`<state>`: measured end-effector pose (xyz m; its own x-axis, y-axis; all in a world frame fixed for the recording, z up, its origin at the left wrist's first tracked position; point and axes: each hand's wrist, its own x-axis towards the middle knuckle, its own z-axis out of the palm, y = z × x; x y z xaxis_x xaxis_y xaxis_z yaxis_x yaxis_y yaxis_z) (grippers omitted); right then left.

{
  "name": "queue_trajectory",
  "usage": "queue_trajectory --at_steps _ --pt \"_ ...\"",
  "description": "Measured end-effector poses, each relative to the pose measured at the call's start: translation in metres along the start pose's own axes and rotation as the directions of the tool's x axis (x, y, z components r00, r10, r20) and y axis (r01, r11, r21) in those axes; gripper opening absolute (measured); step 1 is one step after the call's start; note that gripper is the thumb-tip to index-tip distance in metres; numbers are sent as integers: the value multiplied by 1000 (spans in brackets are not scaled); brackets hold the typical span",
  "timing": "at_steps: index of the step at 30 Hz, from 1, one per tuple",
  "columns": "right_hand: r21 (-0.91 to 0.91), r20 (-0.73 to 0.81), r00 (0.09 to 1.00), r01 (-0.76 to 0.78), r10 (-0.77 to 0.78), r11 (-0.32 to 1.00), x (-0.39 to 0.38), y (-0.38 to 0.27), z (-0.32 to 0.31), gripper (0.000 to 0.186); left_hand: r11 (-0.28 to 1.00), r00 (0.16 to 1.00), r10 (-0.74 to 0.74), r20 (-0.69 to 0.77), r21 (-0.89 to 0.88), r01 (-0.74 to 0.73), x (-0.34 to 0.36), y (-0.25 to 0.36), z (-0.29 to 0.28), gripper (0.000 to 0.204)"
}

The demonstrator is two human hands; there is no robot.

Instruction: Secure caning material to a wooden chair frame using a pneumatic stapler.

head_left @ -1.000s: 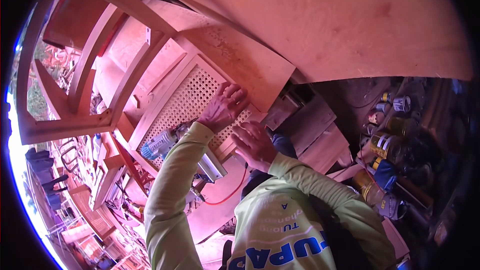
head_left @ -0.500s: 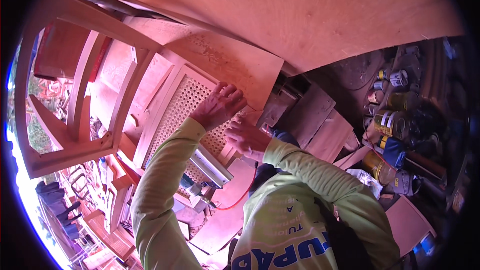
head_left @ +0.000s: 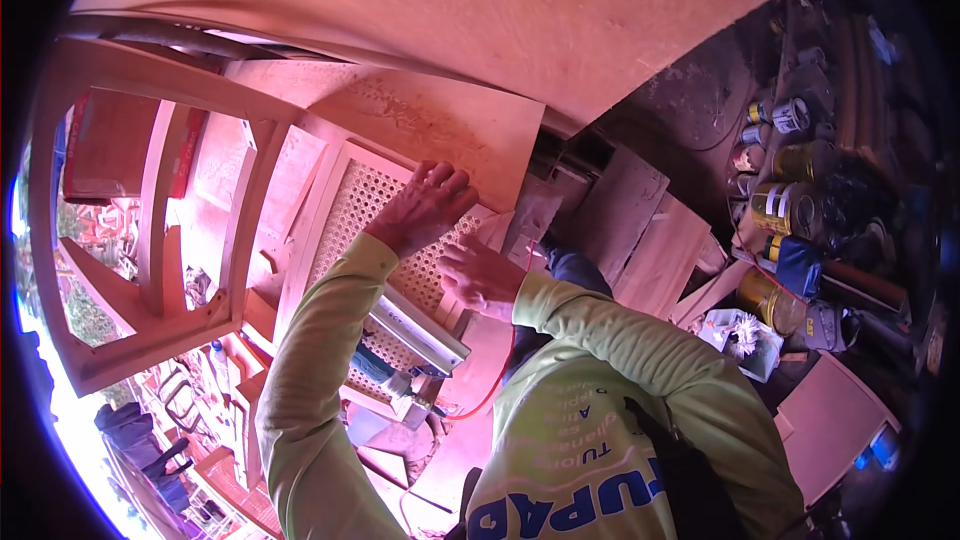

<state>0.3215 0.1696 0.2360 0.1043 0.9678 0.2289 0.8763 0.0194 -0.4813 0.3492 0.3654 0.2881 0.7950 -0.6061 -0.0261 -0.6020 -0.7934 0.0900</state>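
Compared with a second ago, our nail gun (head_left: 418, 330) has swung round so its teal end sits lower in the frame, and the whole view has tilted. Our cane panel (head_left: 352, 202) is around mid-frame, slanting under both hands. We've got the left hand (head_left: 422, 208) over its upper part, fingers half curled, and the right hand (head_left: 482, 275) by its right-hand border, fingers bent; can't tell if either grip is pinching anything. Nail gun overlaps the panel's lower end, probably parked there to free both hands, red hose (head_left: 495, 400) curving rightward. Upper left, a big wooden frame (head_left: 153, 210); far right, paint cans (head_left: 783, 206).
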Motion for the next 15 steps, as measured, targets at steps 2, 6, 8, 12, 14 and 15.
queue_trajectory --at_steps 2,6,8,12,14,15 --pt "-12 -17 1000 14 -14 1000 -3 0 -2 16 1000 1000 0 1 9 0 -2 1 4 23" --pt "-104 -69 998 2 -9 995 -2 -2 8 17 1000 999 -15 -29 0 15 -1 2 5 21" --pt "-94 -93 995 21 -29 995 -5 -1 2 17 1000 999 -25 -46 1 26 -1 5 4 18" --pt "-73 -37 998 44 -47 996 -4 0 -2 17 999 999 -39 -22 -33 39 -4 6 4 22" --pt "-113 -24 998 63 -66 992 -7 -1 -2 19 999 999 -45 -20 -27 44 -3 5 4 24" --pt "-152 -11 997 80 -83 985 -8 -1 -1 20 999 999 -42 -15 -35 41 -3 4 5 25"
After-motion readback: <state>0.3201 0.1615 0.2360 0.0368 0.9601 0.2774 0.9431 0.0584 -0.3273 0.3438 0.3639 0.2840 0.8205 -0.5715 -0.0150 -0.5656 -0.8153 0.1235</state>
